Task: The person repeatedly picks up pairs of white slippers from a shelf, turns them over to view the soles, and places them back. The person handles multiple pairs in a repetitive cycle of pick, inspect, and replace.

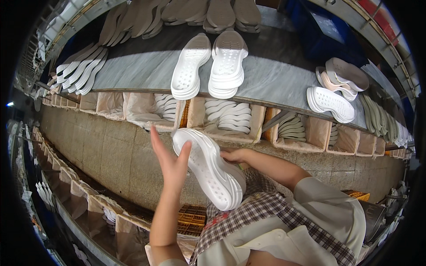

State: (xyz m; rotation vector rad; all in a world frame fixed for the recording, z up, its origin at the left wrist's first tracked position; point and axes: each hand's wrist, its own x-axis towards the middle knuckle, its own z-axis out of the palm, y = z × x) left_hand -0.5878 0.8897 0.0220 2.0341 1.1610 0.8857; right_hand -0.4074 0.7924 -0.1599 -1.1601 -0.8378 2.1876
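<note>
A nested stack of white shoe soles is held tilted in front of my body, the top sole's dimpled inner side facing up. Its far right edge is gripped by my right hand, whose fingertips are partly hidden behind the stack. My left hand is open at the stack's left end, fingers stretched upward. Its thumb overlaps the top sole's edge; whether it touches, I cannot tell. Beyond, on the grey bench, lie a single white sole and beside it another stack of white soles.
More soles lean at the bench's left, and several brown-shaded ones line its back. White soles sit at the right, near a blue crate. Cloth-lined bins holding soles stand under the bench; more bins run behind me.
</note>
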